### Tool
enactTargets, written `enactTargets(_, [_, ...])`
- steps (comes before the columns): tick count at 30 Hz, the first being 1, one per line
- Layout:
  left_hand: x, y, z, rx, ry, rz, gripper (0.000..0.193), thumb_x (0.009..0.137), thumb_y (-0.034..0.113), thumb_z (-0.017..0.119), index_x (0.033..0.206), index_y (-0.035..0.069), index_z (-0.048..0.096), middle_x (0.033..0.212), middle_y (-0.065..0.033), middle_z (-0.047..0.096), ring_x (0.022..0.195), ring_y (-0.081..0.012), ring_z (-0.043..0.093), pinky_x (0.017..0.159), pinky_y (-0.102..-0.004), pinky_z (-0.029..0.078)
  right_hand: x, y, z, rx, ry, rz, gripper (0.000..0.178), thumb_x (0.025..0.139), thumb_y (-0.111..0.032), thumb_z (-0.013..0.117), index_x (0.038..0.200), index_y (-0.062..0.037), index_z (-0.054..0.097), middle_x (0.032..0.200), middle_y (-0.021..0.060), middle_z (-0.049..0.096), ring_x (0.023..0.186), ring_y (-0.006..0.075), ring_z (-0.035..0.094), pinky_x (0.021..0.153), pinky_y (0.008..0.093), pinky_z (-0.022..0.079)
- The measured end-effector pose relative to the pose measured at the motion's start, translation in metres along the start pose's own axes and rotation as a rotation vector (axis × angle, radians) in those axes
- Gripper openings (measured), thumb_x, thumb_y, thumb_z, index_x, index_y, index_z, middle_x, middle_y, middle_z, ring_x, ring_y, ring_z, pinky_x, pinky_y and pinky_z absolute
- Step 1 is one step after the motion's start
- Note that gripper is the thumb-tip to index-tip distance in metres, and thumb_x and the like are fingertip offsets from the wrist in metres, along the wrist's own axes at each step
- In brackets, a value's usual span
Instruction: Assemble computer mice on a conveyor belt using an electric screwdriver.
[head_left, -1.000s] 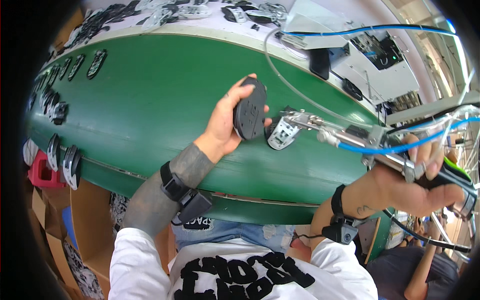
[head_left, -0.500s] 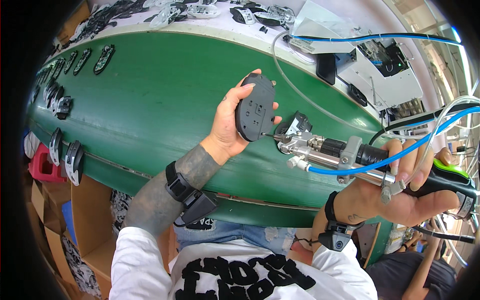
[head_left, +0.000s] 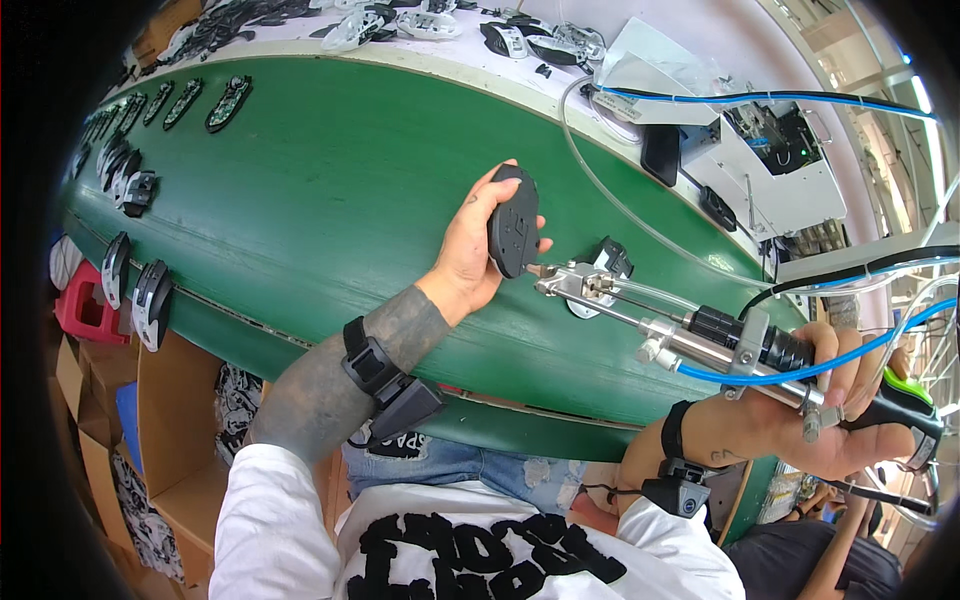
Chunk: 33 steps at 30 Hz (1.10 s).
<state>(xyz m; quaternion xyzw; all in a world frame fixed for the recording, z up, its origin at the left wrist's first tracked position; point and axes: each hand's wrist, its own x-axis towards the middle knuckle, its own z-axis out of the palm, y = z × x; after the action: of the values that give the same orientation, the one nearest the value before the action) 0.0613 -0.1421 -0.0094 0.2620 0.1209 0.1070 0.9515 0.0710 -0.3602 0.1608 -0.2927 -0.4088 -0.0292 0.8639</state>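
In the middle of the green surface, my left hand (head_left: pixel 462 245) is closed around a dark computer mouse (head_left: pixel 515 222). Its underside with small holes and recesses is turned to view, tilted nearly upright. My right hand (head_left: pixel 835 425) grips a power screwdriver (head_left: pixel 770 345) with a metal feeder attachment and hoses. The tool points left, and its metal nose (head_left: pixel 572 282) is at the lower end of the mouse; whether the tip touches it I cannot tell. Just behind the nose lies a black-and-white mouse part (head_left: pixel 606 264), partly covered by the tool.
Mouse shells (head_left: pixel 152 305) lie at the belt's left near edge, with several circuit-board parts (head_left: pixel 228 104) farther back. A white shelf behind holds loose shells and a machine (head_left: pixel 775 140). A blue hose (head_left: pixel 745 378) runs by the tool. Cardboard boxes (head_left: pixel 185 430) stand lower left.
The mouse has tipped to a steeper angle. The screwdriver's nose has slid out from its barrel, baring the rods between, and the bit seen before at the mouse is now hidden. The view has shifted slightly.
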Motion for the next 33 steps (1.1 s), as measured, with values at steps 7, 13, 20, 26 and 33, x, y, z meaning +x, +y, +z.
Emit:
enactTargets(7, [-0.009, -0.007, 0.005, -0.051, -0.137, -0.067, 0.052, 0.085, 0.026, 0.053, 0.133, 0.013, 0.037, 0.11, -0.0101, 0.047, 0.088, -0.0217, 0.056, 0.073, -0.0403, 0.055, -0.005, 0.03, 0.006, 0.014, -0.244, 0.055, 0.06, 0.088, -0.051, 0.051, 0.124, -0.0062, 0.035, 0.076, 0.0027, 0.049, 0.06, 0.0139, 0.049, 0.062, 0.0297, 0.04])
enactTargets(13, [-0.009, -0.009, 0.008, -0.048, -0.171, -0.089, 0.052, 0.085, 0.025, 0.052, 0.133, 0.013, 0.037, 0.112, -0.011, 0.047, 0.088, -0.0224, 0.056, 0.073, -0.0402, 0.055, -0.004, 0.028, 0.008, 0.012, -0.207, 0.049, 0.056, 0.088, -0.05, 0.051, 0.12, -0.0071, 0.036, 0.075, 0.0033, 0.05, 0.059, 0.0142, 0.049, 0.062, 0.0273, 0.039])
enactTargets(20, [-0.017, -0.009, 0.01, -0.134, -0.167, -0.053, 0.049, 0.086, 0.025, 0.051, 0.131, 0.011, 0.039, 0.112, -0.0114, 0.048, 0.087, -0.0226, 0.056, 0.072, -0.0406, 0.055, -0.006, 0.031, 0.007, -0.02, -0.255, 0.07, 0.054, 0.087, -0.051, 0.052, 0.117, -0.0095, 0.037, 0.075, 0.0027, 0.052, 0.056, 0.0144, 0.051, 0.058, 0.0277, 0.041])
enactTargets(26, [-0.017, -0.009, 0.013, -0.134, -0.196, -0.083, 0.046, 0.086, 0.024, 0.051, 0.129, 0.009, 0.04, 0.11, -0.0105, 0.05, 0.086, -0.0218, 0.058, 0.07, -0.0382, 0.056, -0.008, 0.03, 0.017, -0.004, -0.19, 0.109, 0.05, 0.083, -0.046, 0.061, 0.107, -0.0061, 0.043, 0.065, -0.0002, 0.047, 0.056, 0.0123, 0.049, 0.063, 0.0265, 0.038])
enactTargets(33, [0.003, -0.003, -0.014, 1.427, -0.062, 0.777, 0.048, 0.077, 0.026, 0.063, 0.122, 0.013, 0.051, 0.122, -0.0124, 0.048, 0.099, -0.0295, 0.056, 0.088, -0.0389, 0.048, 0.0, 0.015, -0.003, -0.183, -0.068, 0.108, 0.056, 0.09, -0.055, 0.043, 0.115, -0.0051, 0.043, 0.067, -0.0005, 0.045, 0.052, 0.0084, 0.043, 0.055, 0.0238, 0.038])
